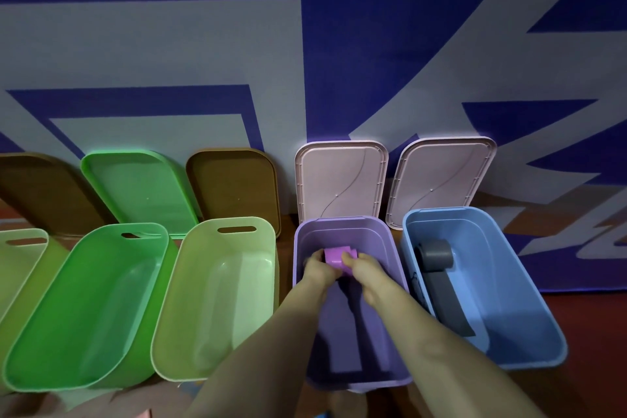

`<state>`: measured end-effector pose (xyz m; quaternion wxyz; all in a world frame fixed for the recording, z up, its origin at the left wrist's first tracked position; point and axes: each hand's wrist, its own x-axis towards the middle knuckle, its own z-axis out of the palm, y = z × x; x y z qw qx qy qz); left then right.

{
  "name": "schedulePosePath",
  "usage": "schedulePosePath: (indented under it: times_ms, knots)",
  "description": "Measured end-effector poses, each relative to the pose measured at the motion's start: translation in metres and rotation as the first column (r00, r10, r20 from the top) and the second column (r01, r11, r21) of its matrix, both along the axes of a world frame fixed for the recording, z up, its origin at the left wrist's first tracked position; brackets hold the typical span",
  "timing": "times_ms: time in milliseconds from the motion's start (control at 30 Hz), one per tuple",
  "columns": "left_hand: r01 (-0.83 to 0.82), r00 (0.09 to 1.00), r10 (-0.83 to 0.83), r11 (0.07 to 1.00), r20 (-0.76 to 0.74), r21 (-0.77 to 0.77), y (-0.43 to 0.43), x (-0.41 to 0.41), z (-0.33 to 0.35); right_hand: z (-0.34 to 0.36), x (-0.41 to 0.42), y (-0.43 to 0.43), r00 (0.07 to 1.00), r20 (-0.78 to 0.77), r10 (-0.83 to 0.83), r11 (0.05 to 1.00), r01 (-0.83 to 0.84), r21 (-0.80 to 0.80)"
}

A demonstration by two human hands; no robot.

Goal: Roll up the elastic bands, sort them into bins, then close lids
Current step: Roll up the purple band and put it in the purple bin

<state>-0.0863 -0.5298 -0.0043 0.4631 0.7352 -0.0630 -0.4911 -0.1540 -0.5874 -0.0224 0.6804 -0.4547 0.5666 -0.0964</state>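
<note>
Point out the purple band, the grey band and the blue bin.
purple band [336, 258], head view, on the roll's front face.
grey band [437, 255], head view, on its rolled end.
blue bin [509, 275], head view, on its bare right inner wall.

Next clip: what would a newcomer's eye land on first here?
Both hands meet inside the purple bin, the left hand and right hand holding a bright purple rolled band between them. Just right, the blue bin holds a grey band, rolled at its far end, tail trailing toward the viewer.
</note>
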Motion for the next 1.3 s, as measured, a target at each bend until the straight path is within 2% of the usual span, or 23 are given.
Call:
schedulePosePath:
  times_ms: [233, 467, 700, 767, 867, 1000, 1300]
  knots:
    - [0.055, 0.998, -0.056, 0.996, 0.02, 0.075, -0.002, 0.0, 0.002, -0.003, 0.001, -0.002, 0.998, -0.064, 0.029, 1.0, -0.029, 0.001]
    - [0.02, 0.997, -0.029, 0.994, 0.078, 0.105, -0.002, -0.002, 0.004, -0.004, -0.002, -0.001, 0.991, -0.069, 0.113, 0.992, -0.116, -0.041]
    - [-0.026, 0.992, 0.019, 0.998, 0.123, 0.05, 0.002, -0.004, 0.01, -0.008, 0.002, -0.004, 0.999, -0.033, -0.024, 0.999, 0.026, 0.045]
    - [-0.04, 0.992, 0.034, 0.998, 0.119, 0.051, 0.001, -0.005, 0.011, -0.003, 0.003, -0.005, 0.998, -0.032, -0.059, 0.998, 0.06, 0.026]
    - [-0.056, 0.992, 0.05, 0.998, 0.118, 0.042, 0.001, -0.008, 0.012, -0.007, 0.002, -0.008, 0.995, -0.092, -0.046, 0.998, 0.041, -0.05]
    - [-0.08, 0.993, 0.075, 0.996, 0.095, 0.048, 0.003, -0.007, 0.013, -0.005, -0.004, -0.005, 0.998, -0.063, -0.023, 0.994, 0.016, -0.105]
    - [-0.054, 0.989, 0.037, 0.992, 0.143, 0.111, -0.002, -0.002, 0.008, -0.004, -0.002, -0.007, 0.999, -0.01, -0.04, 0.998, 0.04, -0.047]
